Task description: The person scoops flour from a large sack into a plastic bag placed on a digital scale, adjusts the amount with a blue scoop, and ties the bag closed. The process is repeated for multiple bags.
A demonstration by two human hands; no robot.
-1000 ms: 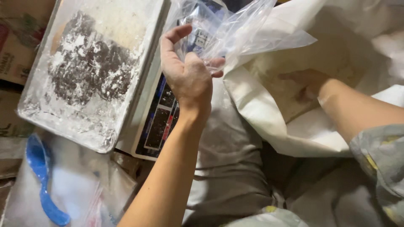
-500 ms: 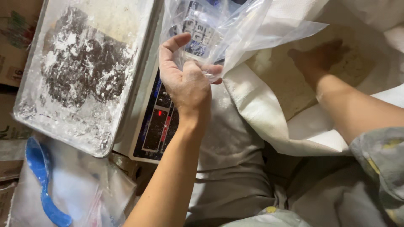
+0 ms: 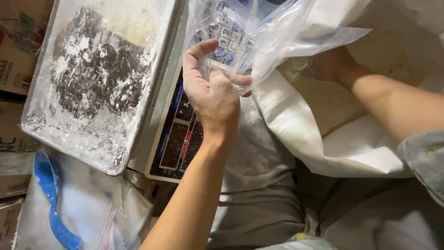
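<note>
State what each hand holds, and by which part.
The left hand pinches a clear plastic bag at its lower edge. The right hand reaches into the white sack; any hold there cannot be told.

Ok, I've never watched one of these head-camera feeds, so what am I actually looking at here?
There is no machine here: a person works with bare hands, filmed by a camera on their head looking down. The left hand pinches a clear plastic bag by its edge. The right hand reaches into a big white woven sack of pale powder; whether it grips anything cannot be told. Beneath the bag sits a weighing scale with a floury metal tray on top. At lower left a blue scoop lies on more plastic bags, with cardboard boxes along the left edge.
</note>
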